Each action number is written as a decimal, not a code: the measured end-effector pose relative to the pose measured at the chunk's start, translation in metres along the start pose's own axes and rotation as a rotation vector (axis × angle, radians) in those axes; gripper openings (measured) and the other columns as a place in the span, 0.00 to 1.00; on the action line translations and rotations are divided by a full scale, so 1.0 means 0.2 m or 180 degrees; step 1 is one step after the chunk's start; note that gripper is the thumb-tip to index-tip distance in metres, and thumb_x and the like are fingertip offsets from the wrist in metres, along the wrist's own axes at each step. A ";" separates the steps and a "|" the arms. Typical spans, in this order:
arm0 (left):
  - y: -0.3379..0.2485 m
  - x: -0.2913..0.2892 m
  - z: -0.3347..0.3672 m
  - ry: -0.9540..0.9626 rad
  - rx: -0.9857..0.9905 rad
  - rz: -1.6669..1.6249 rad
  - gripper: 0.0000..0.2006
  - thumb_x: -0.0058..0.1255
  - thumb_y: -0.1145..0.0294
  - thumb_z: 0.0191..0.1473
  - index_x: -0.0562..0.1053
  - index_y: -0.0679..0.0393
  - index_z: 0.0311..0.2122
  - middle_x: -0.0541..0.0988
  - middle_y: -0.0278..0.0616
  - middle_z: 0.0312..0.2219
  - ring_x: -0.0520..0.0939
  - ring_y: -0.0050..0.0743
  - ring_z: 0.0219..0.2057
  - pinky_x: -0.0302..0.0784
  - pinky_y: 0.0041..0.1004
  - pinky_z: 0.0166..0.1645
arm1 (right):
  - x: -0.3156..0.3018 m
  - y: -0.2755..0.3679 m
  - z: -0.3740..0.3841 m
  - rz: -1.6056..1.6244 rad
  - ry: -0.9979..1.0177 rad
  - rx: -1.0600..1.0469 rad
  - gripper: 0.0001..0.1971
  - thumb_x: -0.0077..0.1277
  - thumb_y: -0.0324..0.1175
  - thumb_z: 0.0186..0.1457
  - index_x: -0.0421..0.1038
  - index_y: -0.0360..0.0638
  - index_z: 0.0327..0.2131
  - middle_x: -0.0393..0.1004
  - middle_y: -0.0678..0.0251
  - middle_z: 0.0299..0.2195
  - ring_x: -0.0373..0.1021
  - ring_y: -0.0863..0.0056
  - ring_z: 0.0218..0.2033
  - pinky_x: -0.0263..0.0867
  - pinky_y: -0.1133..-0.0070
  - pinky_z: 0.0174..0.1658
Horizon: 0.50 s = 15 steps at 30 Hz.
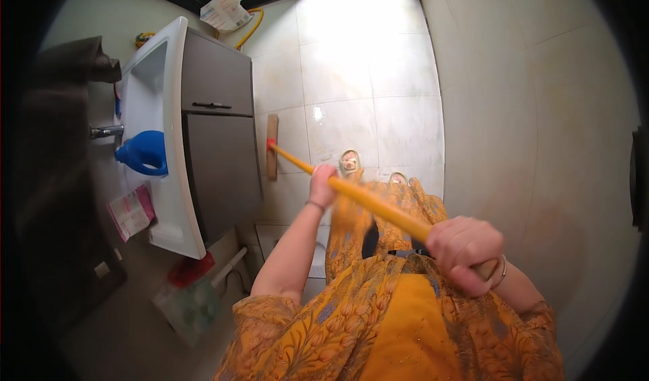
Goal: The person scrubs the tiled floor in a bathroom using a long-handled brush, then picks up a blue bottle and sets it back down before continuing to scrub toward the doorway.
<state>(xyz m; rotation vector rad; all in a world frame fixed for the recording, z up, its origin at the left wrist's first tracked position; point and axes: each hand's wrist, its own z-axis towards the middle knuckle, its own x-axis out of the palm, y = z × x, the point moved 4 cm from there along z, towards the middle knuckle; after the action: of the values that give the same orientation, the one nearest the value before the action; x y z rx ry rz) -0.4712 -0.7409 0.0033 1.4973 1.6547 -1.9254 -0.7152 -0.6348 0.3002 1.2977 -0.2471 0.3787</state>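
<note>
A long yellow pole [378, 205] slants across in front of me, down to a narrow brownish crossbar head [272, 163] with a red joint. That head is on the floor beside the cabinet; whether it carries bristles or a rubber blade I cannot make out. My left hand [322, 186] wraps round the pole partway down. Near its upper end, my right hand [465, 252] is closed round it too, with the pole's tip poking out below the fingers. My feet in light sandals [349, 161] show beyond the pole.
To the left stands a grey cabinet [220, 158] under a white sink [177, 198]. The sink holds a blue jug [145, 153] and a pink-white packet [132, 212]. A crumpled white bag [225, 12] and yellow hose [255, 26] sit beyond. A pale wall [527, 111] rises right of the wet tiled floor [338, 77].
</note>
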 end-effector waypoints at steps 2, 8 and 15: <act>-0.02 -0.01 -0.09 -0.0289 0.0194 -0.0175 0.10 0.56 0.75 0.38 0.64 0.57 0.19 0.70 0.43 0.20 0.70 0.47 0.27 0.67 0.36 0.32 | 0.02 0.02 0.04 0.0272 0.0193 -0.0182 0.14 0.46 0.18 0.44 0.56 0.41 0.12 0.59 0.66 0.12 0.58 0.69 0.12 0.57 0.74 0.19; -0.31 0.03 -0.28 -0.0101 -0.0014 -0.0716 0.09 0.55 0.76 0.38 0.65 0.57 0.20 0.69 0.43 0.20 0.71 0.46 0.27 0.67 0.35 0.32 | 0.01 0.22 0.04 0.0256 0.0780 0.0016 0.16 0.47 0.18 0.44 0.56 0.43 0.10 0.62 0.69 0.10 0.61 0.75 0.11 0.62 0.77 0.22; 0.17 -0.13 0.16 -0.0158 0.0146 -0.0227 0.08 0.54 0.77 0.39 0.65 0.58 0.20 0.70 0.43 0.21 0.71 0.45 0.27 0.69 0.34 0.32 | -0.07 -0.18 0.28 0.0088 -0.0312 -0.0373 0.14 0.49 0.24 0.45 0.56 0.46 0.13 0.61 0.72 0.10 0.59 0.77 0.11 0.60 0.79 0.21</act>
<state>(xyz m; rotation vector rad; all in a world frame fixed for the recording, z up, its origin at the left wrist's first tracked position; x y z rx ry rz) -0.4531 -0.7911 -0.0023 1.4127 1.6753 -2.0334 -0.7105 -0.6987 0.2773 1.1998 -0.3650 0.3196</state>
